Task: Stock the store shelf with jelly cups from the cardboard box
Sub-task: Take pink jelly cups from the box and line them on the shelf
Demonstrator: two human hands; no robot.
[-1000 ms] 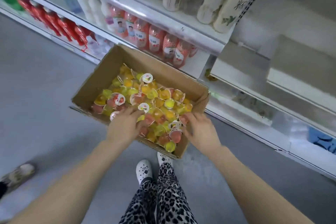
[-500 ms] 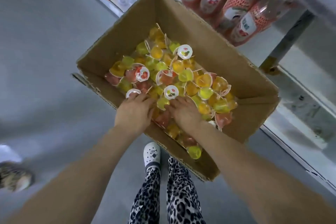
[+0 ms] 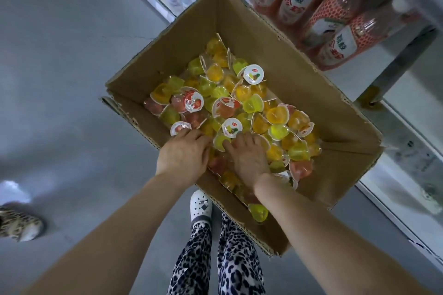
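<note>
An open cardboard box [image 3: 275,55] is seen just in front of the shelf [image 3: 419,93], its far corner close to a row of pink bottles [image 3: 297,0]. The box floor is covered by loose jelly cups [image 3: 249,103] (yellow, green, orange and pink, a few turned lid-up). Both hands are lowered into the pile at the box's near wall. The left hand [image 3: 183,153] is laid knuckles-up on the cups by that wall; the right hand [image 3: 248,158] is pushed in just beside it, its fingertips buried. Whether any cup is gripped by either hand cannot be told. A white shoe [image 3: 201,206] is visible on the grey floor [image 3: 60,55] below.
</note>
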